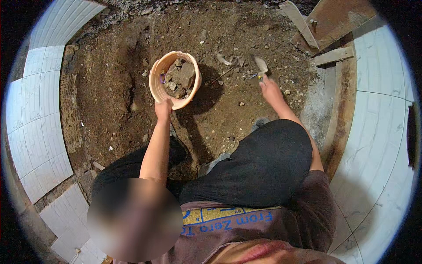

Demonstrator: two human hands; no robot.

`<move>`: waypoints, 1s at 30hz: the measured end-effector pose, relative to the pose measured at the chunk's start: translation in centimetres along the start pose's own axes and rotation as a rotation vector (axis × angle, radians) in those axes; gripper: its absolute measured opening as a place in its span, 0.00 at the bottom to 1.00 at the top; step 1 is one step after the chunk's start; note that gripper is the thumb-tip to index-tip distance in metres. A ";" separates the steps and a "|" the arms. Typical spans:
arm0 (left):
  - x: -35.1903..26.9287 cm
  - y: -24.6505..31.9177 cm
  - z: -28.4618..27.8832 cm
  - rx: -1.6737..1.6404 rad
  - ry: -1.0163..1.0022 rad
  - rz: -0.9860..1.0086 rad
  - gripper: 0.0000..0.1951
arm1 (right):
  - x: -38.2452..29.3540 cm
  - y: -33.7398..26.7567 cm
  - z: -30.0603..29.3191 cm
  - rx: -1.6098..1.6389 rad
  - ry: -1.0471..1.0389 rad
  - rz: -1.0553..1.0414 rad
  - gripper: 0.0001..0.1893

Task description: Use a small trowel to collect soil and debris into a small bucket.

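My left hand (163, 109) grips the near rim of a peach-coloured plastic bucket (158, 81). Inside the bucket lie several stones and lumps of rubble (183, 75), the largest a flat-faced chunk. Off to the right, my right hand (272, 91) is closed around the handle of a small trowel (260, 65). Its metal blade points away from me, low over the dirt floor (132, 46); whether it touches the soil I cannot tell. Left of the blade are a blurred pale fragment (224, 59) and a thin stick (223, 75).
White tiled walls (39, 92) rise on the left, with more tiles (379, 132) on the right. Wooden boards (339, 19) lean at the upper right, near a short plank (334, 56). Small stones dot the soil around my shoe (214, 163).
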State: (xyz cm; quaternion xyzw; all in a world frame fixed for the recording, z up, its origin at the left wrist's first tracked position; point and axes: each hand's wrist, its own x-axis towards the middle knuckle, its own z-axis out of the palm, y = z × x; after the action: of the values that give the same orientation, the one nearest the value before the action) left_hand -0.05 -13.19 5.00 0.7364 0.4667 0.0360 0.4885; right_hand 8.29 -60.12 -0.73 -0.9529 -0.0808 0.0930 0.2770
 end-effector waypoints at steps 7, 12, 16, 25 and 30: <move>2.6 -3.2 -1.7 0.074 -0.011 0.172 0.14 | 0.1 -6.3 1.7 0.284 -0.055 0.068 0.26; 0.2 -1.4 0.0 -0.065 -0.026 0.207 0.14 | -1.7 -8.9 5.4 0.694 -0.081 0.242 0.22; 1.8 -2.9 -0.7 -0.059 0.015 0.269 0.13 | -0.8 -11.1 4.2 1.480 -0.322 0.605 0.24; -1.2 0.2 -1.0 0.011 0.045 0.184 0.15 | -4.5 -12.3 -1.1 1.390 -0.166 0.528 0.25; -3.6 1.7 0.2 0.012 0.056 0.299 0.13 | -4.8 -12.8 -4.3 1.229 -0.026 0.505 0.25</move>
State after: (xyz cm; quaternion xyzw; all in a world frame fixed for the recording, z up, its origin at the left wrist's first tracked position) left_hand -0.87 -16.06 7.67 0.7994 0.3654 0.1262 0.4599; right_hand 3.33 -52.64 10.44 -0.6099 0.2094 0.1959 0.7388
